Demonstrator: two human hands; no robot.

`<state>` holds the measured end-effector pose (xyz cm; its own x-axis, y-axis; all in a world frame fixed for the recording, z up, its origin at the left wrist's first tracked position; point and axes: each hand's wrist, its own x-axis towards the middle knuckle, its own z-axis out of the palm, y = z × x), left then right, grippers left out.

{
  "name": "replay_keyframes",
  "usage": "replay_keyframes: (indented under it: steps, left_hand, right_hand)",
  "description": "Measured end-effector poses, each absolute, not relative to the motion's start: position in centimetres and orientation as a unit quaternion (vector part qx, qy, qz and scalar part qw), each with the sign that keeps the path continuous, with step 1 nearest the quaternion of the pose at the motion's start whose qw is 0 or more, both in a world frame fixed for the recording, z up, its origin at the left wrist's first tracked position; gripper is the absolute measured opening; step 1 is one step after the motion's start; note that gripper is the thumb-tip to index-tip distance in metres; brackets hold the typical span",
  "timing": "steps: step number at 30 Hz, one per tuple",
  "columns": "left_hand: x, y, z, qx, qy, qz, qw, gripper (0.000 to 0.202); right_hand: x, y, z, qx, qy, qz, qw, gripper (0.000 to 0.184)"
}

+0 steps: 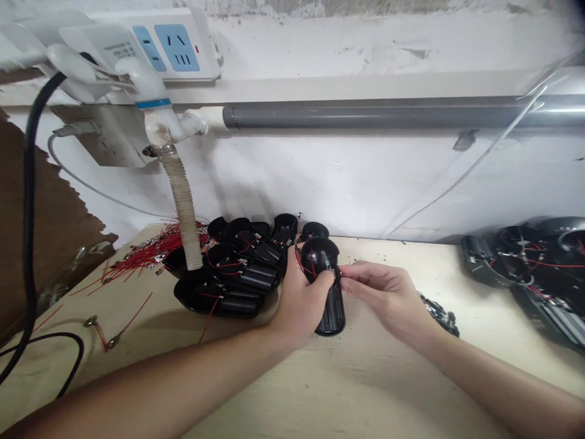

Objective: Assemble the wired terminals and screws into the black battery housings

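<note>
My left hand [304,299] grips a black plastic housing [320,256] with a domed end, a ribbed cylindrical holder and thin red wires. My right hand [384,296] comes in from the right, its thumb and fingertips pinched on the housing's edge. What lies under those fingertips is hidden. Just left of my left hand, several similar black housings [237,292] with red wires stand in a heap on the pale wooden table [370,259]. Loose red wires with metal terminals [153,250] lie beyond the heap.
A corrugated beige hose [184,207] drops from a white pipe fitting onto the table's back left, beside the heap. A black cable [30,183] hangs at far left. More black housings [525,268] lie at right, with small black bits [441,315] near my right hand.
</note>
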<state>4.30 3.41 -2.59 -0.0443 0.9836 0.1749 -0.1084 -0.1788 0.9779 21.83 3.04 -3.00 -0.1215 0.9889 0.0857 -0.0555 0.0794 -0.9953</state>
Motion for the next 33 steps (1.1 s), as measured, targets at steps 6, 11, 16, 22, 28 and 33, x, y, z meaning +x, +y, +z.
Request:
replay_keyframes:
  steps: [6,11,16,22,28,33]
  left_hand:
    - [4.26,3.48,-2.25,0.509,0.432,0.579,0.468,0.038]
    - [4.17,3.46,-2.04,0.496,0.438,0.574,0.482,0.043]
    - [4.21,3.38,-2.06,0.474,0.446,0.564,0.508,0.038]
    - [4.25,3.42,-2.02,0.477,0.445,0.567,0.503,0.038]
    - [4.2,3.31,-2.13,0.496,0.441,0.567,0.488,0.042]
    - [4.13,3.48,-2.17,0.49,0.432,0.564,0.504,0.036]
  right_hand:
    - [21.95,3.0,-3.02,-0.412,-0.542,0.53,0.506,0.02]
    - [21.75,2.9,-2.79,-0.413,-0.538,0.534,0.504,0.021]
    - [21.68,2.79,-2.58,-0.422,-0.536,0.532,0.501,0.023]
    - [21.77,2.81,-2.67,-0.441,-0.518,0.542,0.493,0.026]
    - [21.67,2.82,-2.54,-0.45,-0.499,0.552,0.494,0.029]
    - [21.64,2.76,-2.5,-0.449,-0.507,0.544,0.496,0.03]
